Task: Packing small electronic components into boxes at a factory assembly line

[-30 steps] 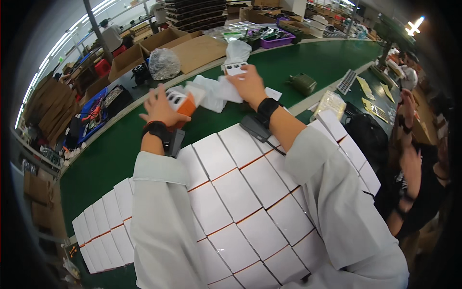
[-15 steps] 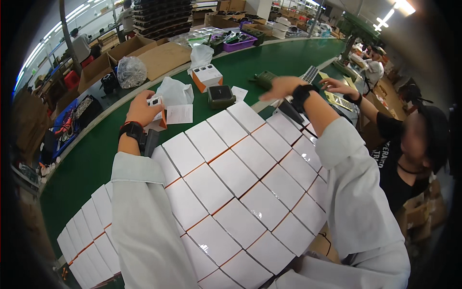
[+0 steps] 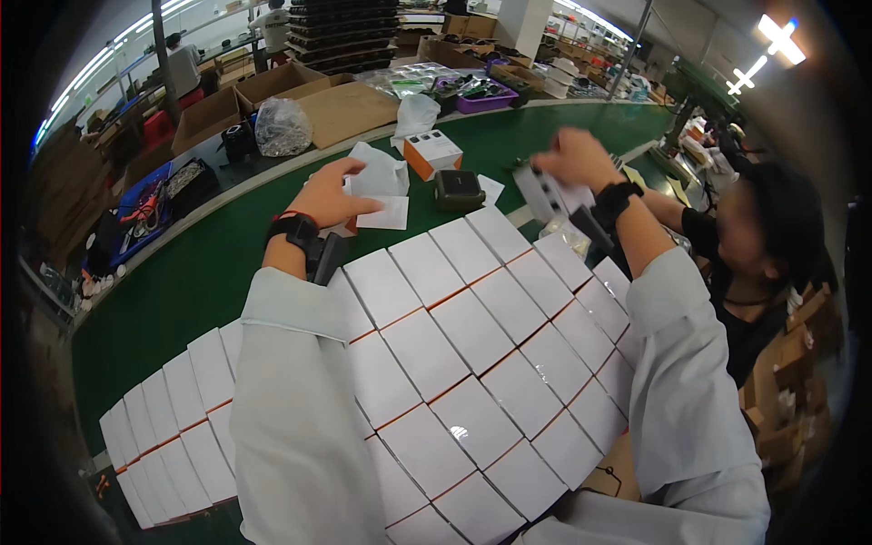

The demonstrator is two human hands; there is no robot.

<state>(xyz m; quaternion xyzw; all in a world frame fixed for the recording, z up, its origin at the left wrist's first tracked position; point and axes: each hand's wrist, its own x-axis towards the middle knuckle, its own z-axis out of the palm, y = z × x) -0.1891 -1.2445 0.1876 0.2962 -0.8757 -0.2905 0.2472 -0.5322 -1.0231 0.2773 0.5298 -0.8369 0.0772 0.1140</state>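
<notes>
My left hand point(image 3: 320, 195) is over the far side of the green bench, thumb and fingers spread. Beneath it an orange-and-white box point(image 3: 349, 223) is mostly hidden. By its fingertips lie a crumpled white plastic bag point(image 3: 381, 168) and a white leaflet point(image 3: 385, 214). My right hand point(image 3: 576, 162) grips a white box with dark pictures point(image 3: 545, 193), tilted and blurred, above the far right end of the box stack. Between the hands sits a dark green square device point(image 3: 459, 189). Rows of white boxes point(image 3: 472, 336) with orange sides lie close below my forearms.
An upright orange-and-white box point(image 3: 431, 154) stands behind the device. More white boxes point(image 3: 173, 409) are at the lower left. A purple basket point(image 3: 486, 98) and open cartons point(image 3: 272, 86) line the far side. A co-worker in black point(image 3: 745, 254) is close on the right.
My left hand has come off the small box and its fingers have spread. My right hand, seen before without a box, now holds a white box. The view has shifted slightly.
</notes>
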